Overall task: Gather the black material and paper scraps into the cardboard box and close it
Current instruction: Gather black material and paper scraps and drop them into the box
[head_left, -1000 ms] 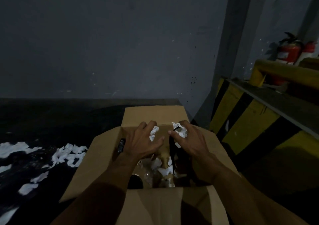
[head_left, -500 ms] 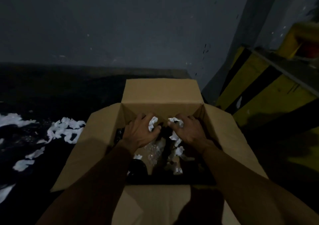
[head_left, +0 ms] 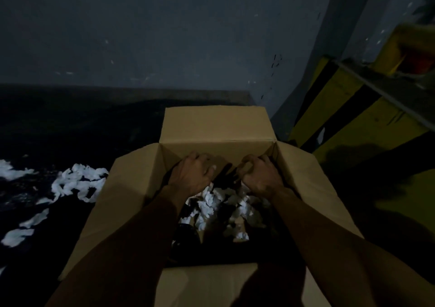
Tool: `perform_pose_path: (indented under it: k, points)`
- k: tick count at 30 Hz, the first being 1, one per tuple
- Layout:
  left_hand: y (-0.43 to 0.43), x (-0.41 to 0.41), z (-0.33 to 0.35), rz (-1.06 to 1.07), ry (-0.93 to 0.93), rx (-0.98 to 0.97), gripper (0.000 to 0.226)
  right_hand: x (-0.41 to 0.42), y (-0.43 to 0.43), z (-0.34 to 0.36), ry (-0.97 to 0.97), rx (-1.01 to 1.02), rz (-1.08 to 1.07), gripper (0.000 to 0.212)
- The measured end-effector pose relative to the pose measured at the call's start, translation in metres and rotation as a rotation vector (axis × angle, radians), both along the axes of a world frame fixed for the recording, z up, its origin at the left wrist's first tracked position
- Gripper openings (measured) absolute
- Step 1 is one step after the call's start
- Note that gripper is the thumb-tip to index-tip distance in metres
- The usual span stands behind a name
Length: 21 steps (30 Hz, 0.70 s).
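Observation:
The cardboard box stands open in front of me with all its flaps spread out. Crumpled white paper scraps and black material lie mixed in its bottom. Both my hands are down inside the box near its far wall. My left hand has its fingers curled round a small white paper scrap that shows at its fingertips. My right hand is closed like a fist with a pale scrap at its fingers; most of what it holds is hidden. Dark strands of black material show between the hands.
More white paper scraps lie scattered on the dark floor left of the box. A grey wall rises behind it. A yellow-and-black striped barrier runs along the right side.
Both hands have gone lower and further into the box, toward its far wall. My view has tilted downward, so more of the scraps in the box show.

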State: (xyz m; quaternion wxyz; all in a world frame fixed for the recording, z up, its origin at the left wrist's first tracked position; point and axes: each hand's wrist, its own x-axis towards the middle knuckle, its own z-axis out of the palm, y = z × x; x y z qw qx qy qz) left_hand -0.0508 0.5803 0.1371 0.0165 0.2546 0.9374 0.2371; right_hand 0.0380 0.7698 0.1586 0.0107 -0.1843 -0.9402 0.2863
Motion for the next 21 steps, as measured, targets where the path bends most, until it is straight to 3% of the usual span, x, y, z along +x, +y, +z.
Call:
perform_pose_path:
  k: [9,21]
  points:
    - [-0.043,0.03,0.074,0.09,0.305,0.02,0.047,0.005,-0.042,0.057,0.181,-0.01,0.108,0.041]
    - [-0.241,0.115,0.105,0.485,0.373,-0.03,0.05,0.011,-0.239,0.083,0.34,-0.047,0.412,0.042]
